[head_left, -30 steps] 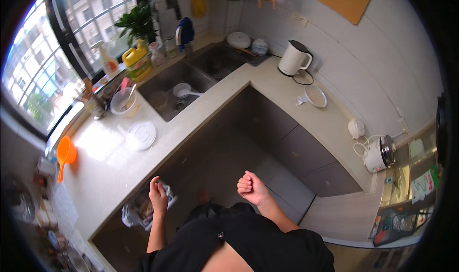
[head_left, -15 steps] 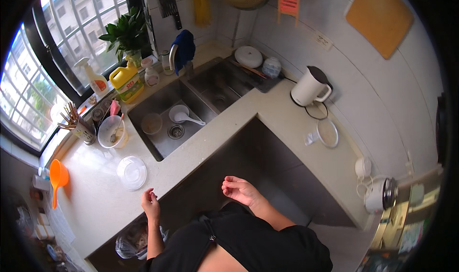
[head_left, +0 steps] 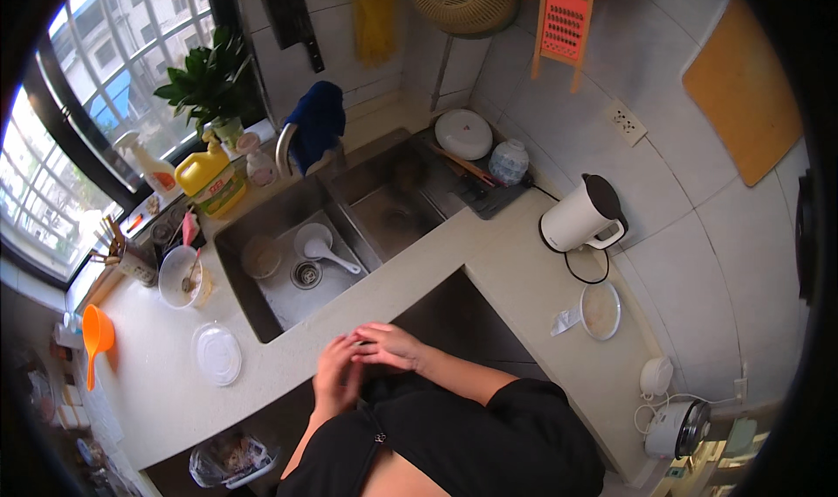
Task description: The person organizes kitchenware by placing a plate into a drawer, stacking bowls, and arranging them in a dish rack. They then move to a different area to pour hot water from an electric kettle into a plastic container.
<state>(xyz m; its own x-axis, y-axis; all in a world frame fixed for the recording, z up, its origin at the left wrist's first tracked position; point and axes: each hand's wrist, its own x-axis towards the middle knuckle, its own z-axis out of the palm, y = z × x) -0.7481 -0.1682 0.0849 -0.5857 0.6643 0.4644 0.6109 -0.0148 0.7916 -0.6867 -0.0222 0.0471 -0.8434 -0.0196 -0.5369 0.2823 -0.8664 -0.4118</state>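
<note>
Corner kitchen here, with a pale counter (head_left: pixel 175 414) running in an L under a barred window (head_left: pixel 131 61) and along a tiled wall, and a white kettle (head_left: pixel 576 218) on the far leg of it. The double sink (head_left: pixel 236 296) is set in just ahead of the person; its near basin holds a white ladle (head_left: pixel 312 244) and a clear bowl (head_left: pixel 261 257). To the left, on the counter, there's a round clear lid (head_left: pixel 217 355) lying flat and a plastic tub (head_left: pixel 179 283) with a spoon in it. Now the hands: they're together at the counter's front edge, fingers seeming to touch. The right hand (head_left: pixel 390 347) has its fingers loosely stretched out, with nothing in it that I can see. The left hand (head_left: pixel 333 377) is a bit blurry, fingers bent, and honestly I can't tell how far open it is or whether something tiny sits between the two. My read is an in-between step, hands meeting each other rather than working on anything. Picking up, say, the ladle would call for separating them, reaching over the rim and opening the fingers around its handle.
</note>
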